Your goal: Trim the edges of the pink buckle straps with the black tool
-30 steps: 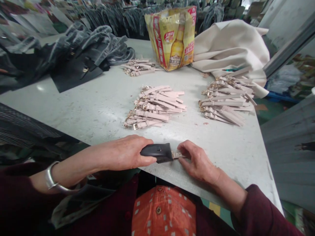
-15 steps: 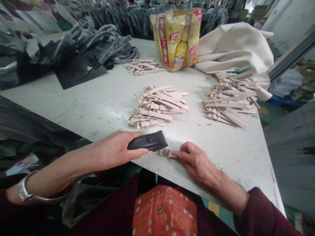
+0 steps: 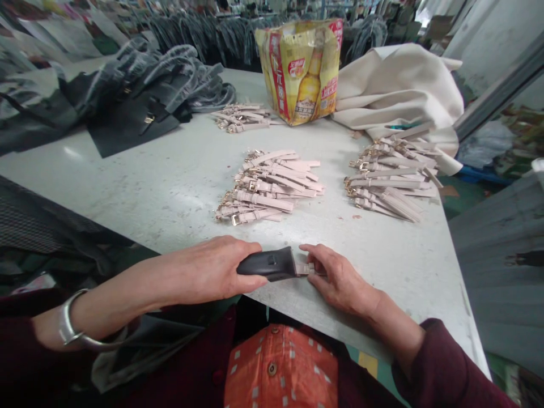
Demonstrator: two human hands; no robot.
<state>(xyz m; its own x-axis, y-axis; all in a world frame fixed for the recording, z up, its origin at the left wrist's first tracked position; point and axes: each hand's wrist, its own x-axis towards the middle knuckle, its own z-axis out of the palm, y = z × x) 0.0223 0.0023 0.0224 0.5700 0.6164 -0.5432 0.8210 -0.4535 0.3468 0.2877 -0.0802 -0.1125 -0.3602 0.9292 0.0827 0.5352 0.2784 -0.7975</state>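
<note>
My left hand [image 3: 221, 269] is wrapped around a black handheld tool [image 3: 272, 264] with a wide squared end and a small button on top; its exact kind I cannot make out. The wide end points right and meets a short pale pink strap [image 3: 302, 269] low over the table's front edge. Thumb and fingers of my right hand [image 3: 340, 277] grip the strap's other end, which they partly hide. Beyond the hands lies a pile of pale pink buckle straps [image 3: 272, 187] with gold buckles.
A second strap pile [image 3: 391, 178] lies at the right, a smaller one [image 3: 240, 118] at the back. Behind stand a yellow beer carton [image 3: 297, 79] and bunched cream material [image 3: 395, 85]. Black bags [image 3: 131, 122] with plastic wrapping cover the left of the white table [image 3: 127, 187].
My left hand has carried the black tool right and slightly down, so its wide end now meets the strap. My right hand's fingers have shifted around the strap. The view has moved slightly.
</note>
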